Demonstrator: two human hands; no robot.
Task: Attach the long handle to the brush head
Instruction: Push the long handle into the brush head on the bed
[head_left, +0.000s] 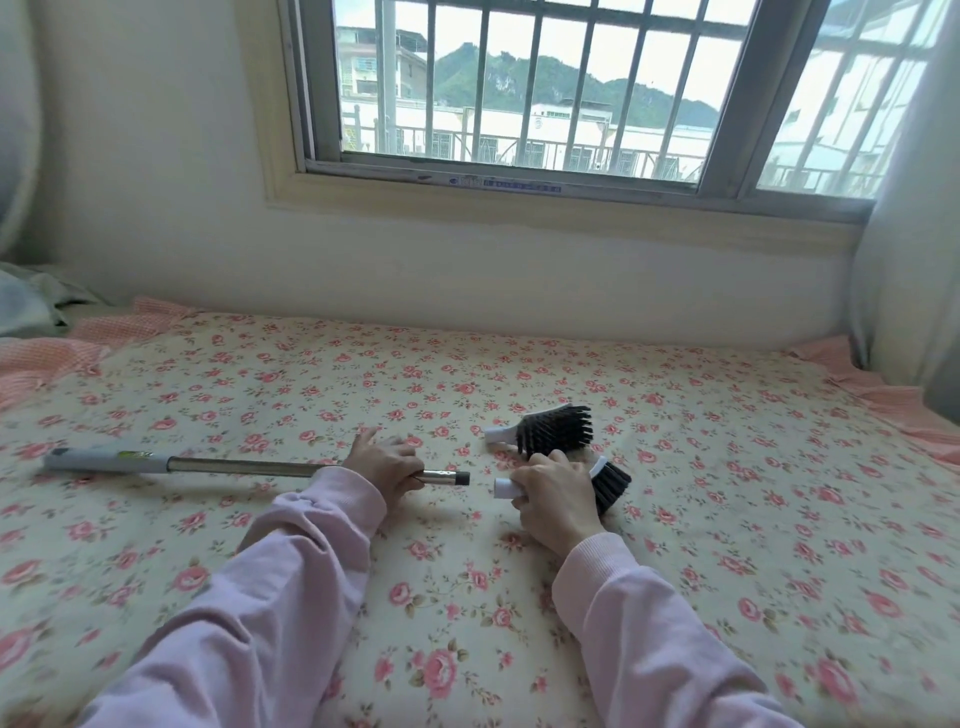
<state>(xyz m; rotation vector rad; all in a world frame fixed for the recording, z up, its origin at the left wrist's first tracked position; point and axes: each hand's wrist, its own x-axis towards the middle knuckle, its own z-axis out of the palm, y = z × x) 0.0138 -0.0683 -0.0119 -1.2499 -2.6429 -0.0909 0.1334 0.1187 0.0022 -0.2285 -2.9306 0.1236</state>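
A second brush (550, 430) lies on the flowered bedspread (727, 519) at one o'clock from my hands — black bristles, white stub pointing left, nothing touching it. The barred window (519, 88) fills the wall at twelve. My left hand (384, 465) is wrapped around the long handle (249, 466), a shiny metal tube with a grey grip out at nine o'clock and a dark tip. My right hand (550, 493) grips the brush head (605, 486) — its white socket faces the tip, a small gap between them, just above the bedspread.
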